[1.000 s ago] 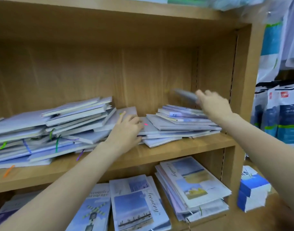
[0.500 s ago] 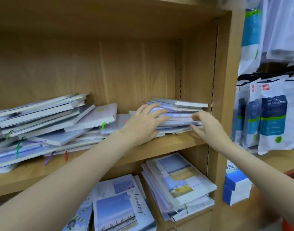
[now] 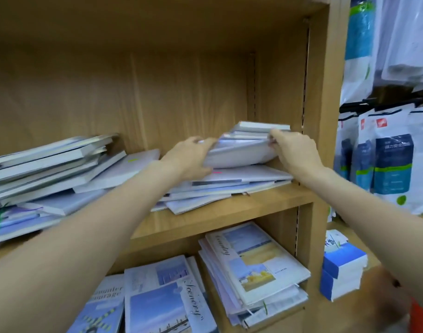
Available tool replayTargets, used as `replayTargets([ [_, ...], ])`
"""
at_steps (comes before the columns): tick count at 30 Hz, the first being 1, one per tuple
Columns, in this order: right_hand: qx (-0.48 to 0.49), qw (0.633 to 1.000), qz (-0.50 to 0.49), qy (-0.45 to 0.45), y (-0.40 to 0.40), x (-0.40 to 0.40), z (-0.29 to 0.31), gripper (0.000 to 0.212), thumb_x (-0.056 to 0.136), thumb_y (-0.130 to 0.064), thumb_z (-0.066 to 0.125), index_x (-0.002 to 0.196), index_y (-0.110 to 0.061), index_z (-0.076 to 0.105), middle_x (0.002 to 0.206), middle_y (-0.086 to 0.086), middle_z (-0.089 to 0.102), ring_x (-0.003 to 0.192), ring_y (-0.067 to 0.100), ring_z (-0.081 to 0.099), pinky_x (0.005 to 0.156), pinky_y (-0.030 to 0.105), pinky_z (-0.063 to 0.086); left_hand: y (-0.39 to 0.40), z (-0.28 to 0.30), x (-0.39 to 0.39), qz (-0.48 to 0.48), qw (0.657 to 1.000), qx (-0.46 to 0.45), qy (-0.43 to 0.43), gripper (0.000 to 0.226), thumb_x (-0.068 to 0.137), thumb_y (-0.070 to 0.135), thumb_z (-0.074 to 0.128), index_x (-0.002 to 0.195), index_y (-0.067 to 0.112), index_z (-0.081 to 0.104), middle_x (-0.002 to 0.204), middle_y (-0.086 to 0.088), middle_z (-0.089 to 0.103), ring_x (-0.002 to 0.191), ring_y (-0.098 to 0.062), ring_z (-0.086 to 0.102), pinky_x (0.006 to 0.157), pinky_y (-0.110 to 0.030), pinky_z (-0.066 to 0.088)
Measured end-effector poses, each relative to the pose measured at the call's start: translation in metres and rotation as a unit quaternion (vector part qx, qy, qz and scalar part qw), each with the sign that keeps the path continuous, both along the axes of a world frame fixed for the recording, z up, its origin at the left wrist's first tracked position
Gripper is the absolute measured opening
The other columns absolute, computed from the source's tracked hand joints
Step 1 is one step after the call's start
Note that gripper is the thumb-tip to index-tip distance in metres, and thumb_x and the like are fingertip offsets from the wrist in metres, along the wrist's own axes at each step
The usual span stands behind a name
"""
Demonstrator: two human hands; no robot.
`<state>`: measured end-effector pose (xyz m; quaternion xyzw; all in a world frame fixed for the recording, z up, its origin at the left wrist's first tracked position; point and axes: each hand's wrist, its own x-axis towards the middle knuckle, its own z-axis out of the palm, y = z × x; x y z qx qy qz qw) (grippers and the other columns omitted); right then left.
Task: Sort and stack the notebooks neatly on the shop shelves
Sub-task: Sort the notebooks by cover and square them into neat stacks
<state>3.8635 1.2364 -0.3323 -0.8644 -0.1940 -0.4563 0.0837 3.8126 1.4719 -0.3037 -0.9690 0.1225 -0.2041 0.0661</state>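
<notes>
A messy heap of notebooks [image 3: 49,169] lies on the left of the wooden shelf [image 3: 229,207]. Further right, the left hand [image 3: 189,157] grips the left end of a small bundle of notebooks [image 3: 244,147], tilted above a flatter pile [image 3: 229,186]. The right hand [image 3: 294,150] grips the bundle's right end, beside the shelf's side wall. Bagged goods [image 3: 388,164] hang at far right.
</notes>
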Motion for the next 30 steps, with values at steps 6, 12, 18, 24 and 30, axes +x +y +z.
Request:
replayTargets([
  [6,0.106,0.980,0.163,-0.033,-0.017,-0.060,0.027,0.010,0.092,-0.012,0.055,0.097,-0.004,0.053,0.077,0.009,0.062,0.069,0.024,0.058,0.057,0.031,0.043,-0.007,0.023,-0.042,0.020,0.993,0.049,-0.106,0.010,0.094,0.025,0.045,0.092,0.018,0.052,0.100,-0.010,0.065,0.100,-0.029,0.055,0.094,-0.030,0.027],
  [12,0.004,0.978,0.180,0.102,-0.035,-0.100,-0.056,0.016,0.084,-0.005,0.062,0.100,-0.009,0.060,0.086,0.007,0.068,0.082,0.027,0.064,0.072,0.030,0.047,0.003,-0.043,-0.081,-0.055,0.978,0.103,-0.174,0.015,0.065,0.020,0.058,0.069,0.020,0.072,0.051,-0.005,0.061,0.046,-0.024,0.060,0.043,-0.022,0.043],
  [18,-0.008,0.982,0.163,-0.099,-0.015,-0.106,-0.037,0.047,0.073,0.008,0.066,0.113,-0.015,0.059,0.093,0.007,0.069,0.078,0.028,0.067,0.054,0.037,0.055,0.005,-0.018,-0.090,-0.133,0.929,0.066,-0.338,0.019,0.084,0.016,0.046,0.087,0.014,0.065,0.072,-0.003,0.064,0.068,-0.027,0.060,0.062,-0.035,0.037],
  [24,0.041,0.965,0.084,-0.244,-0.004,-0.082,0.024,0.033,0.085,0.002,0.057,0.116,-0.010,0.059,0.093,0.008,0.067,0.074,0.025,0.061,0.046,0.030,0.047,0.000,0.015,-0.094,-0.015,0.906,-0.197,-0.375,0.060,0.085,-0.002,0.050,0.141,0.005,0.031,0.147,-0.020,0.027,0.133,-0.034,0.032,0.106,-0.039,0.032],
  [30,-0.105,0.990,-0.026,0.094,0.017,-0.015,0.005,0.049,0.096,-0.006,0.038,0.142,-0.023,0.033,0.140,0.009,0.042,0.124,0.032,0.035,0.101,0.045,0.028,-0.005,-0.030,-0.052,0.089,0.991,-0.090,-0.040,0.021,0.092,0.023,0.050,0.108,0.017,0.061,0.114,-0.011,0.061,0.107,-0.032,0.054,0.084,-0.036,0.042],
])
